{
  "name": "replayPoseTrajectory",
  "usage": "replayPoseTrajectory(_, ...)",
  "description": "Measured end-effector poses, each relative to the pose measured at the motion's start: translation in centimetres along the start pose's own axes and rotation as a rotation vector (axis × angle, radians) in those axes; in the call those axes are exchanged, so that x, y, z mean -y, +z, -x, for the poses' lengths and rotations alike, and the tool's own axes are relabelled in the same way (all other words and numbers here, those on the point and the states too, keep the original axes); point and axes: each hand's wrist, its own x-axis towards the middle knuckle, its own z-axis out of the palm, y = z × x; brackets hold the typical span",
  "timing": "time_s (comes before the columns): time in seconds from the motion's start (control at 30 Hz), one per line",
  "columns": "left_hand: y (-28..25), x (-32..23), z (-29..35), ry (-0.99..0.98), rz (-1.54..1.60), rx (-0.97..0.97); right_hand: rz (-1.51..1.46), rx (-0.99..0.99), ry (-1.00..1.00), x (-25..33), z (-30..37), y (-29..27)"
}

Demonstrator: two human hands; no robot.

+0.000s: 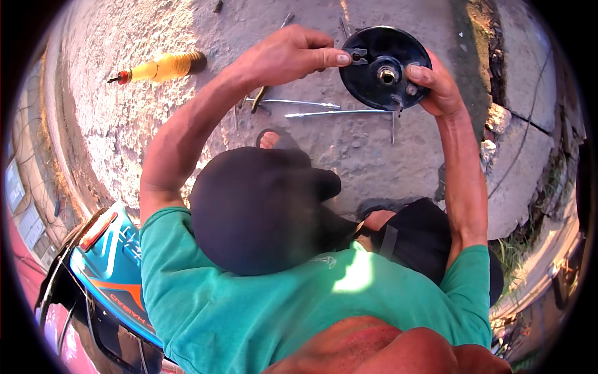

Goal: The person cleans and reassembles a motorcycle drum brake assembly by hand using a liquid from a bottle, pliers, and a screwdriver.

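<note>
A round black metal plate [369, 85], which looks like a brake drum's backing plate, is held up above the ground with its hub hole facing me. My right hand [440, 86] grips its right edge, thumb pressed on the face and fingers behind. At the plate's left side, my left hand [296, 56] has its thumb on a small grey forked metal piece [357, 57], the fingers curled behind. Whether that piece is fixed to the plate I cannot tell. A small stud projects from the plate's lower edge.
Long metal rods, one a T-shaped wrench [339, 113], lie on the concrete beneath my hands, near a dark-handled tool [258, 100]. A yellow bottle [163, 67] with a red nozzle lies at left. A blue motorcycle panel [115, 274] stands beside me; a broken kerb [498, 118] runs along the right.
</note>
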Motion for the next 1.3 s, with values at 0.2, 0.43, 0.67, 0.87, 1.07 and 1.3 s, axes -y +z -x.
replayPoseTrajectory(0.2,-0.6,-0.6,0.4,-0.063,-0.067,0.000,-0.010,0.024,-0.002,-0.6,-0.2,0.2)
replayPoseTrajectory(0.43,-1.1,-1.6,1.6,0.063,-0.013,-0.129,-0.075,0.142,-0.027,0.7,-0.9,1.1)
replayPoseTrajectory(0.67,-0.1,-1.8,1.7,0.150,-0.046,-0.239,-0.090,0.033,0.017,0.8,-0.8,1.4)
replayPoseTrajectory(0.87,0.3,-2.3,1.7,0.136,-0.086,-0.266,-0.031,0.028,-0.010,1.3,-0.4,1.9)
replayPoseTrajectory(1.07,0.0,-1.5,1.2,0.109,-0.016,-0.169,0.041,0.051,0.005,1.7,-0.4,1.9)
replayPoseTrajectory(1.3,-0.5,-0.6,-0.2,0.034,0.061,-0.108,0.011,0.026,-0.040,1.0,-0.6,2.2)
